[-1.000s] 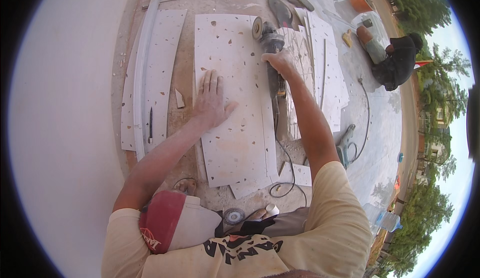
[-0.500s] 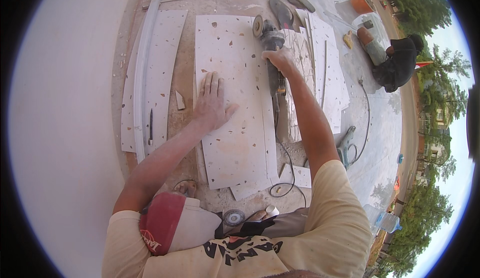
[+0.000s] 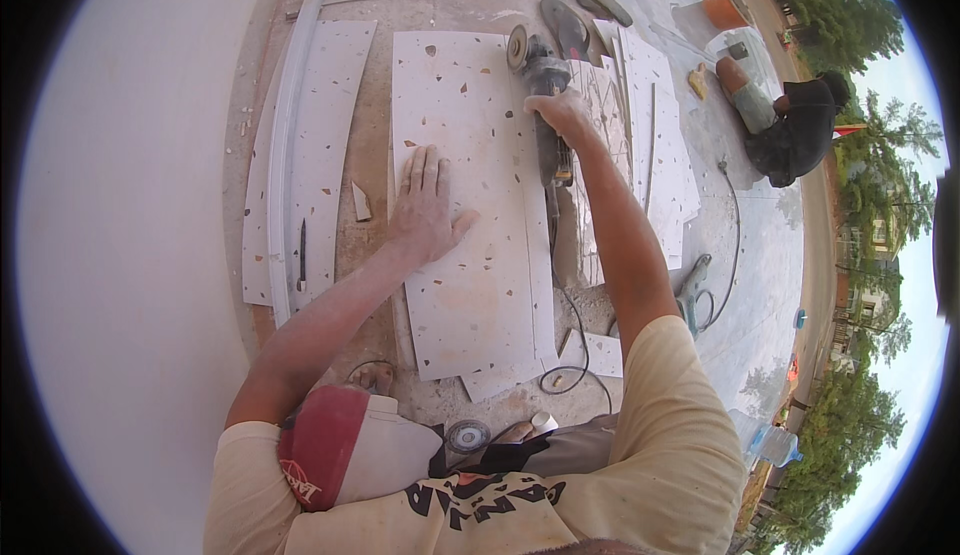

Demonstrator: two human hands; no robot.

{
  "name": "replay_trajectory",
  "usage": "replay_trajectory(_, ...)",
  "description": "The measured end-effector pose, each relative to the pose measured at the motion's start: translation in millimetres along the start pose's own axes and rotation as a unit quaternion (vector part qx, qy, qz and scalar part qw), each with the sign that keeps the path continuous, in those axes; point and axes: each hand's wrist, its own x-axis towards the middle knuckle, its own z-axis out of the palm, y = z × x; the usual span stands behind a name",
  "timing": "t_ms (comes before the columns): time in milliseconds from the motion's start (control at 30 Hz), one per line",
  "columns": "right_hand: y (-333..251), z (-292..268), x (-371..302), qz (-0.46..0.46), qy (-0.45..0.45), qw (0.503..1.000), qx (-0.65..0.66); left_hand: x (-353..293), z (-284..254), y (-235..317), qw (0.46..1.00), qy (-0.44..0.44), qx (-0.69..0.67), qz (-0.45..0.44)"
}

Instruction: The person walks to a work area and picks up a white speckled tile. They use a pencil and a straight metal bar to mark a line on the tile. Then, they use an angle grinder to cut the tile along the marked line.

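On the dusty grey floor (image 3: 460,7), a long white rectangular stone-like slab with brown flecks (image 3: 490,195) is laid; it would probably be heavy, stiff, brittle at the corners and slick with dust, best taken by both long edges. Near its far right corner, a black-and-grey angle grinder (image 3: 545,77) is grasped round the body by the right hand's (image 3: 562,115) fingers, while the left hand's (image 3: 425,210) are spread flat on the slab, gripping nothing.

Slab (image 3: 485,285) is white with scattered brown flecks.
Angle grinder (image 3: 546,77) is grey and black; shirt (image 3: 640,475) is cream with black print; bucket (image 3: 722,7) is orange.
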Motion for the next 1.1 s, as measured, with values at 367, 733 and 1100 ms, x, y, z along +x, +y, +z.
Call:
replay_trajectory(367,-7.2,-0.5,9.2,0.020,-0.006,1.000,-0.009,0.2,-1.2,0.3,1.000,0.014,0.001,0.008)
replay_trajectory(733,-11.3,-0.4,22.9,0.016,-0.008,0.999,-0.032,0.7,0.9,-0.8,1.000,0.018,-0.003,0.010)
replay_trajectory(1100,-12.4,2.9,32.8,0.013,-0.007,1.000,0.001,0.0,1.8,-1.8,0.999,0.029,-0.014,0.013)
